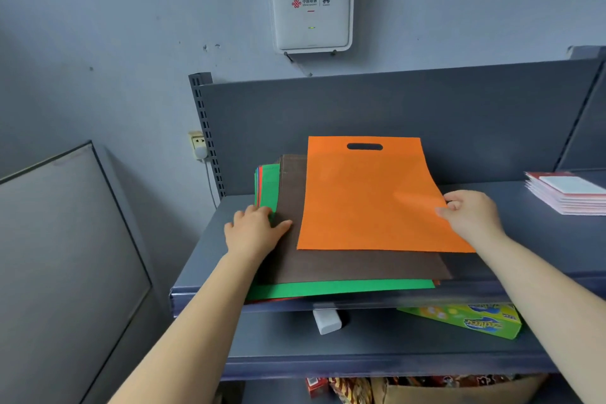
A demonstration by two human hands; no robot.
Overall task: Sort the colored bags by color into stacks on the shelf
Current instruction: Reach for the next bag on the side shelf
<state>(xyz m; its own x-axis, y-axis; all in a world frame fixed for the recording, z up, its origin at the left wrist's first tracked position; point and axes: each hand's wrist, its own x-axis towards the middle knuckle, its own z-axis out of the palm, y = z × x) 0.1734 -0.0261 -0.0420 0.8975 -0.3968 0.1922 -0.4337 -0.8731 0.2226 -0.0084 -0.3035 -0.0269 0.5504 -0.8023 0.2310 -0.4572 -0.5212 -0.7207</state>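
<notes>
Orange bag [370, 197] is pinched at its edge by the right hand [472, 216]; the brown bag [344, 266] beneath is pressed flat by the open-fingered left hand [255, 229] on the shelf [541, 233].

Left hand [254, 229] flat, fingers straight, right hand [472, 215] in pinching grip, both arms outstretched
</notes>
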